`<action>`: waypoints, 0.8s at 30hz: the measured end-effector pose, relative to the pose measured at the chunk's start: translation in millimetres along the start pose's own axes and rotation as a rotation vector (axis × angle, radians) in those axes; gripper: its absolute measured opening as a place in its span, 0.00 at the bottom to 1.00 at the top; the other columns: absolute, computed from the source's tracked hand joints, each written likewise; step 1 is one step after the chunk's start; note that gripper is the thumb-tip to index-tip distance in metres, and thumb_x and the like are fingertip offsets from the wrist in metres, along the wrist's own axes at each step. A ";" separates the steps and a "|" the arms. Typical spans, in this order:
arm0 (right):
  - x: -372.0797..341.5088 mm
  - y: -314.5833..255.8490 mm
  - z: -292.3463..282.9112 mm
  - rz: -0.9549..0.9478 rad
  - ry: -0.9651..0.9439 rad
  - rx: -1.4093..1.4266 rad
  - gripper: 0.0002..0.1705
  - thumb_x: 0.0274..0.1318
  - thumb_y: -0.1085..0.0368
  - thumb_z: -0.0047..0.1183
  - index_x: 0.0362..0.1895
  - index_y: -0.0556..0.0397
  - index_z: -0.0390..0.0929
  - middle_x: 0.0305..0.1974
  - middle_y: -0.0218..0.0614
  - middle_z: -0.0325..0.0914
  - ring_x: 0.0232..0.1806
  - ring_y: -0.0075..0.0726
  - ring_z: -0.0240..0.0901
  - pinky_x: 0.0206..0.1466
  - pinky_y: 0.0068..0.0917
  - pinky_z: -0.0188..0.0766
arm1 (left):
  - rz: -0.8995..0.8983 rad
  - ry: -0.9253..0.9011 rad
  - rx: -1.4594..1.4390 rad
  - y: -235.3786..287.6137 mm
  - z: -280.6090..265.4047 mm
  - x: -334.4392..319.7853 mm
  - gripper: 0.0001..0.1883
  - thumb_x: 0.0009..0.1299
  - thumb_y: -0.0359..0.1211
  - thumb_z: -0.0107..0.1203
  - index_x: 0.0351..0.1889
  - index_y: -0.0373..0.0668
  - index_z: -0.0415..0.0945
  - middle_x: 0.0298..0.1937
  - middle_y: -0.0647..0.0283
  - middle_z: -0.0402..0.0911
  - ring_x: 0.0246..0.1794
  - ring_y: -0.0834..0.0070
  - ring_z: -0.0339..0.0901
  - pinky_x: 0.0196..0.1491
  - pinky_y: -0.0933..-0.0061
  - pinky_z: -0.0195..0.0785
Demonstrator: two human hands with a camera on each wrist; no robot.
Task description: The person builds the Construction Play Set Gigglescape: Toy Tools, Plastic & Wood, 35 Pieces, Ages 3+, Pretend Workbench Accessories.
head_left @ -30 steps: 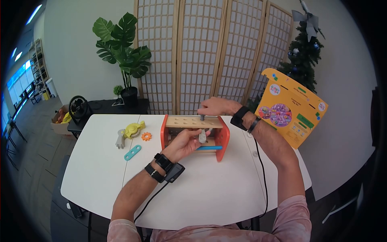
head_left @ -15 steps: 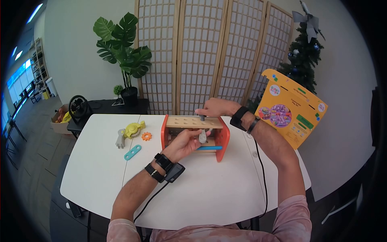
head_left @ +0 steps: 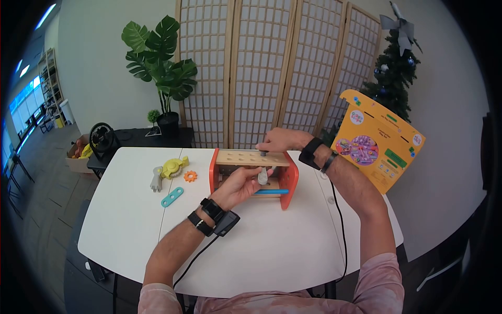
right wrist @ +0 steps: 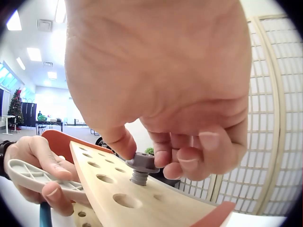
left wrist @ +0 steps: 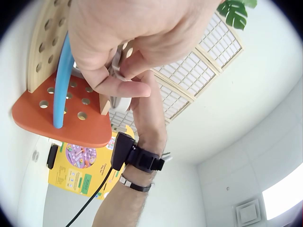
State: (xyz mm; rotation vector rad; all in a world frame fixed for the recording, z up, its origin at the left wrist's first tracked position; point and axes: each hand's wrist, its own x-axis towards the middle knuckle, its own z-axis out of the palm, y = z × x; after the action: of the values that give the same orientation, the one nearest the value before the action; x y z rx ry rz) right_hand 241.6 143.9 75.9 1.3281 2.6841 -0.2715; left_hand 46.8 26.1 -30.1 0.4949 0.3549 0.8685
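Observation:
In the right wrist view my right hand [right wrist: 161,90] pinches the head of a grey screw [right wrist: 143,163], whose threaded shank stands in a hole of the perforated wooden top board [right wrist: 109,189]. My left hand [head_left: 238,188] is in front of the toy workbench [head_left: 293,180], below that board. Its thumb and fingers grip a pale grey flat piece [right wrist: 38,177], with a rounded end showing in the head view. A blue bar [head_left: 272,191] runs along the bench's lower front. The bench has orange-red side panels.
Left of the bench on the white table [head_left: 235,256] lie a yellow toy piece [head_left: 172,167], a grey fork-like piece [head_left: 156,179], an orange gear [head_left: 190,176] and a teal strip [head_left: 172,197]. A yellow box [head_left: 376,141] is at the right. Black cables trail from both wrists.
The screw sits slightly lower in the top board, and the fingers of my right hand have shifted around its head. My left hand has barely moved.

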 end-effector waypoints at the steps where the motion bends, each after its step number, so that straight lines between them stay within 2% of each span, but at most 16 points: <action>1: -1.2 -2.1 -2.5 0.074 -0.043 -0.037 0.35 0.73 0.41 0.48 0.50 0.62 0.89 0.46 0.59 0.90 0.50 0.62 0.87 0.57 0.51 0.81 | 0.000 0.000 0.001 -0.3 -0.4 0.6 0.18 0.90 0.28 0.45 0.75 0.34 0.63 0.63 0.51 0.84 0.55 0.74 0.88 0.36 0.84 0.81; 2: -0.4 0.1 0.0 0.074 -0.042 -0.037 0.35 0.73 0.41 0.48 0.50 0.62 0.89 0.46 0.59 0.90 0.50 0.62 0.87 0.57 0.51 0.81 | 0.004 0.002 0.011 -0.7 -1.9 1.8 0.18 0.90 0.28 0.45 0.75 0.34 0.63 0.62 0.51 0.84 0.54 0.75 0.89 0.35 0.84 0.81; 4: 0.4 4.1 6.3 0.012 0.093 0.035 0.35 0.74 0.39 0.48 0.51 0.61 0.90 0.46 0.60 0.89 0.49 0.61 0.87 0.56 0.50 0.81 | 0.010 0.002 0.020 -0.8 -6.7 4.2 0.18 0.90 0.28 0.45 0.75 0.34 0.64 0.62 0.51 0.85 0.53 0.75 0.89 0.35 0.84 0.81; 6: 2.3 7.8 8.0 -0.017 0.057 0.057 0.36 0.74 0.39 0.48 0.51 0.61 0.90 0.47 0.61 0.89 0.50 0.61 0.87 0.56 0.51 0.81 | -0.020 -0.075 -0.044 0.6 -13.5 5.6 0.18 0.89 0.27 0.48 0.74 0.33 0.63 0.63 0.47 0.84 0.57 0.70 0.90 0.35 0.84 0.85; 8: -1.6 0.0 2.7 -0.046 0.020 0.080 0.36 0.74 0.39 0.48 0.52 0.61 0.90 0.47 0.61 0.89 0.50 0.61 0.87 0.56 0.51 0.81 | -0.018 -0.067 -0.045 0.6 -12.6 5.4 0.18 0.89 0.27 0.48 0.73 0.33 0.63 0.63 0.47 0.84 0.57 0.69 0.90 0.34 0.84 0.85; 10: -3.5 -6.2 -3.3 0.067 -0.045 -0.027 0.35 0.74 0.39 0.48 0.51 0.60 0.90 0.47 0.61 0.90 0.51 0.63 0.87 0.57 0.51 0.80 | -0.017 -0.059 -0.047 0.7 -12.4 5.1 0.18 0.89 0.27 0.48 0.73 0.33 0.63 0.63 0.47 0.84 0.57 0.69 0.90 0.34 0.85 0.85; 11: -2.4 -4.1 -0.6 0.067 -0.045 -0.027 0.35 0.74 0.39 0.48 0.51 0.60 0.90 0.47 0.61 0.90 0.51 0.63 0.87 0.57 0.51 0.80 | -0.013 -0.059 -0.043 0.6 -12.7 5.0 0.18 0.89 0.27 0.49 0.73 0.33 0.63 0.63 0.47 0.84 0.57 0.69 0.90 0.34 0.84 0.85; 13: 0.7 1.3 7.2 0.018 0.099 0.024 0.36 0.74 0.39 0.48 0.51 0.61 0.90 0.48 0.61 0.90 0.51 0.64 0.87 0.58 0.51 0.80 | -0.007 -0.059 -0.041 0.3 -13.7 5.4 0.18 0.89 0.27 0.49 0.73 0.33 0.63 0.63 0.47 0.84 0.57 0.70 0.90 0.34 0.84 0.85; 17: 1.3 -1.2 4.9 -0.035 0.010 0.047 0.35 0.74 0.40 0.47 0.50 0.61 0.90 0.48 0.62 0.89 0.51 0.64 0.87 0.58 0.51 0.80 | -0.011 -0.072 -0.043 -0.1 -17.5 7.1 0.19 0.89 0.27 0.49 0.73 0.32 0.63 0.63 0.47 0.84 0.58 0.69 0.90 0.35 0.84 0.85; 20: 1.0 -0.3 5.0 0.062 -0.012 0.009 0.36 0.75 0.38 0.47 0.49 0.61 0.90 0.47 0.61 0.90 0.51 0.65 0.87 0.58 0.51 0.80 | -0.012 -0.081 -0.041 0.0 -16.7 6.4 0.19 0.89 0.27 0.49 0.74 0.32 0.63 0.63 0.47 0.83 0.57 0.69 0.89 0.36 0.83 0.85; 22: 6.9 9.2 14.5 -0.104 0.136 0.106 0.38 0.76 0.36 0.47 0.49 0.61 0.91 0.45 0.60 0.90 0.49 0.67 0.87 0.57 0.51 0.80 | -0.011 -0.081 -0.042 -0.1 -14.8 5.0 0.19 0.89 0.27 0.49 0.74 0.32 0.63 0.64 0.48 0.83 0.57 0.70 0.90 0.36 0.83 0.86; 24: 12.6 14.3 13.8 -0.068 0.074 0.063 0.38 0.76 0.35 0.47 0.49 0.60 0.91 0.44 0.60 0.90 0.48 0.67 0.87 0.56 0.52 0.80 | -0.012 -0.070 -0.042 0.2 -12.7 4.4 0.19 0.89 0.28 0.48 0.74 0.32 0.63 0.64 0.48 0.83 0.57 0.70 0.89 0.36 0.83 0.86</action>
State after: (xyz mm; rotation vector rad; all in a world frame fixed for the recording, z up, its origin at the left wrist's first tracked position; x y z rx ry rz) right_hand 246.0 159.2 58.4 1.2898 2.8081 -0.3225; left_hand 43.1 33.1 -41.0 0.4828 0.2755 0.8431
